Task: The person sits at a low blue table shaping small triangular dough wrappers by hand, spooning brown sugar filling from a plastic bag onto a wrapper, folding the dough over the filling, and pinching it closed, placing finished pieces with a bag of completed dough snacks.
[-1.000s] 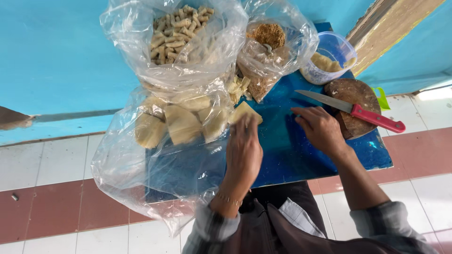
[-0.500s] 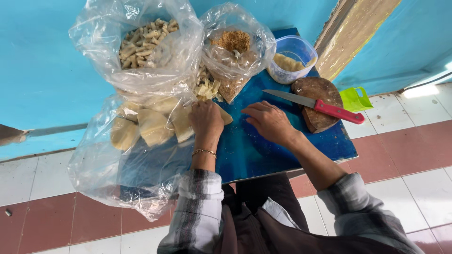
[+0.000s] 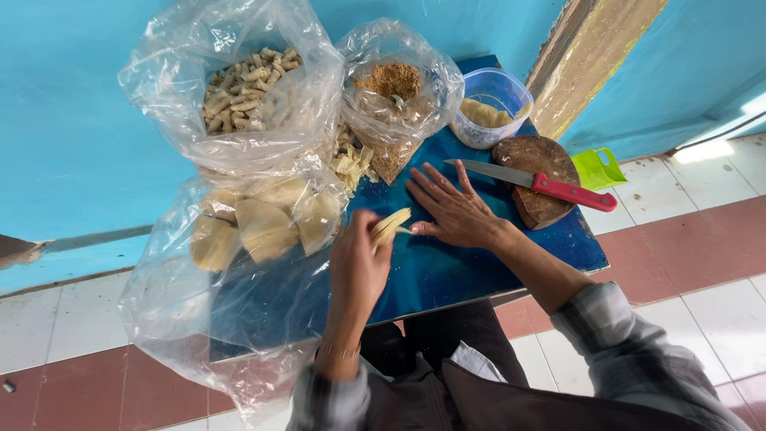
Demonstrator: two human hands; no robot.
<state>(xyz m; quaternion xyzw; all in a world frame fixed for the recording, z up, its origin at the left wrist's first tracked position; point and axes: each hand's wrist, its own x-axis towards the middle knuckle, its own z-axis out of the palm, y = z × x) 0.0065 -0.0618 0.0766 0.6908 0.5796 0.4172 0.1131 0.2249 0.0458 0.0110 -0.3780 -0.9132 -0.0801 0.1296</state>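
My left hand [image 3: 357, 263] holds a pale yellow wrapper sheet [image 3: 389, 226] by its edge over the blue table [image 3: 447, 271]. My right hand [image 3: 451, 209] lies flat on the table, fingers spread, its thumb touching the sheet's tip. Left of my left hand a large clear plastic bag [image 3: 239, 271] holds stacks of the same pale sheets [image 3: 263, 227].
At the back stand a bag of small rolled pieces [image 3: 239, 88], a bag of brown crumbly filling [image 3: 395, 84] and a clear tub [image 3: 491, 108]. A red-handled knife [image 3: 542, 183] lies on a round wooden board [image 3: 538, 164]. A green scraper [image 3: 598, 168] sits beyond the table edge.
My left hand has drawn back from the sheet bag toward me with a sheet in it. My right hand has spread flat on the table beside it.
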